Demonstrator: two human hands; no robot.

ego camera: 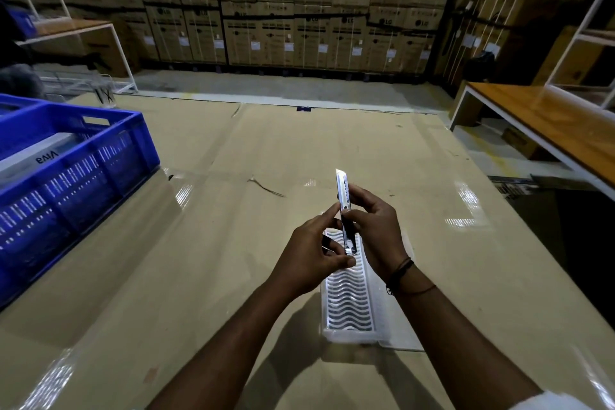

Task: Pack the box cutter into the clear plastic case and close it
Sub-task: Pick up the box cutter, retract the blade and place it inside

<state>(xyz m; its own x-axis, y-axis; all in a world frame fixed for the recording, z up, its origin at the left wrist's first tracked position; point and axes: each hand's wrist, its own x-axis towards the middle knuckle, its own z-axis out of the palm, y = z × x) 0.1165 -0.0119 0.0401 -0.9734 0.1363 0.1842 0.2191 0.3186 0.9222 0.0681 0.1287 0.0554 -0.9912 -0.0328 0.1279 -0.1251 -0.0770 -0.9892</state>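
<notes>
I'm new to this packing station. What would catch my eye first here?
Centre frame, the left hand and right hand hold a shiny box cutter, blade tip out, above the clear plastic case on the cardboard-covered table. A bright blue crate sits far left.

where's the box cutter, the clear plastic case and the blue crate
box cutter (342,188): head view, on its metal body above the fingers.
clear plastic case (349,303): head view, on its wavy-patterned middle, below the hands.
blue crate (76,183): head view, on its slotted side wall.
</notes>
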